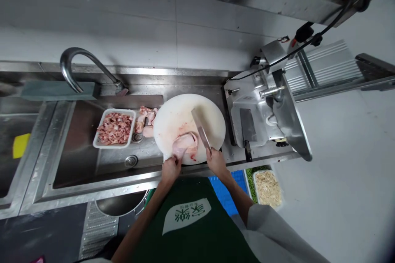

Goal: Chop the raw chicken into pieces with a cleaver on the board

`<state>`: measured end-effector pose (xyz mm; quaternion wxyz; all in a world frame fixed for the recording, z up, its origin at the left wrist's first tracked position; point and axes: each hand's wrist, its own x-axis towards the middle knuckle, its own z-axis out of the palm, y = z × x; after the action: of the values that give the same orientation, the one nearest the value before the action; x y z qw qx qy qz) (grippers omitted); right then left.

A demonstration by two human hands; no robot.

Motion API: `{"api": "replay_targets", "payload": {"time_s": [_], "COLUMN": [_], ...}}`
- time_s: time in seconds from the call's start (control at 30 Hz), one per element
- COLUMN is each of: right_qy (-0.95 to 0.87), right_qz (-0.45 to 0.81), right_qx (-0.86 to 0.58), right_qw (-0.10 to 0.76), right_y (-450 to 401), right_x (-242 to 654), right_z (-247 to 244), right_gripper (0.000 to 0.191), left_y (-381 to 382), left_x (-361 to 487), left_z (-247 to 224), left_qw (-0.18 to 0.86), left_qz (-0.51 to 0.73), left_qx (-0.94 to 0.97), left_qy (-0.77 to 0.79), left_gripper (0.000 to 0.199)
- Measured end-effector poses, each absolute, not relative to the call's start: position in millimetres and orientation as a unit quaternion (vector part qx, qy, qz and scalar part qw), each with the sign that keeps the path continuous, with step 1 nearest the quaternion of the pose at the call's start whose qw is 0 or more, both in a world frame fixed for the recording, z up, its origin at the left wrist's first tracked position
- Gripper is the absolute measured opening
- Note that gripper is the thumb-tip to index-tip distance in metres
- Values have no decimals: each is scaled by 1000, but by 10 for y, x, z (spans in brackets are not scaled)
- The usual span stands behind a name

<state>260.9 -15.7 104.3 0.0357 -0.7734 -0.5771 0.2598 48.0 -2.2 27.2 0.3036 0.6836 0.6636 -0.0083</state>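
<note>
My left hand (171,169) is closed on the near end of a raw chicken leg (185,144), which lies at the front of a round white cutting board (173,111). My right hand (216,162) grips the handle of a cleaver (200,128). Its blade points away from me and to the left, just right of the meat and apart from it. Reddish smears mark the board around the leg. More raw chicken pieces (148,130) lie in the sink against the board's left edge.
A white basket (95,141) of chopped meat sits in the sink (80,148) below a curved faucet (89,58). To the right, a second cleaver (248,125) rests on a metal slicer (286,107). Food containers (268,189) stand on the floor at lower right.
</note>
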Motion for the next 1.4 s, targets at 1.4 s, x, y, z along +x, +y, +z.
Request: {"api": "replay_targets", "payload": {"time_s": [1.4], "right_qy": [-590], "right_qz": [218], "right_qx": [-761], "right_qw": [159], "right_y": [26], "right_x": [2770], "right_z": [1393], "right_gripper": [38], "left_y": [-51], "left_x": [435], "left_z": [278], "left_qw": [304], "left_qz": [-13], "left_qx": [688], "left_qy": [659], "left_gripper": [36]}}
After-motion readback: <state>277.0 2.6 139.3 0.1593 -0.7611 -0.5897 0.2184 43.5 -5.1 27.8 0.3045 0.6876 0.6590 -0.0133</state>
